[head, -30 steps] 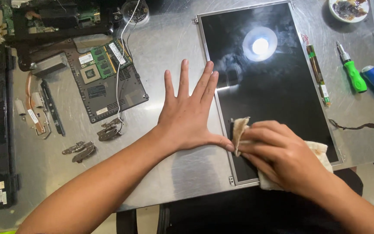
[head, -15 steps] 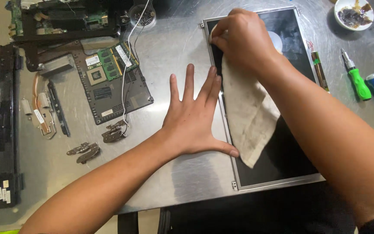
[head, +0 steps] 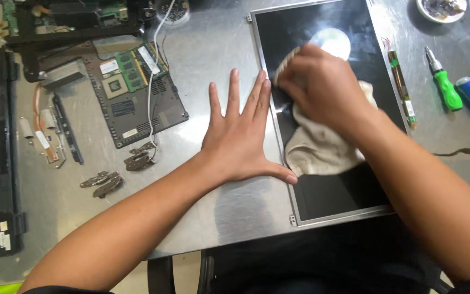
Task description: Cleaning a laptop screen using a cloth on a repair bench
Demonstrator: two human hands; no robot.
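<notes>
Pressing a pale cloth (head: pixel 327 147) onto the dark screen panel (head: pixel 327 185), the right hand (head: pixel 322 90) now sits in the upper middle of the glass, just below the bright reflection of a lamp. A second ago it was down at the panel's near left edge with the cloth bunched small; half a second ago it had swept up to the far left corner with the cloth trailing long behind it. Now it has come back toward the centre — the strokes run up and down the panel, and the wiping looks well under way rather than finished, since the right-hand strip and the near end show no sign of the cloth yet. The right hand's fingers are curled together and clamped on the cloth, which spreads out beneath the wrist.

The left hand (head: pixel 240 136) has hardly moved: it lies flat on the metal table (head: pixel 218 49), fingers spread apart and holding nothing, thumb and fingertips against the panel's left frame as a brace. The panel itself stays where it was, flat on the table. A green screwdriver (head: pixel 446 84) lies well apart to the right, a stripped laptop base (head: pixel 131 92) to the left.
</notes>
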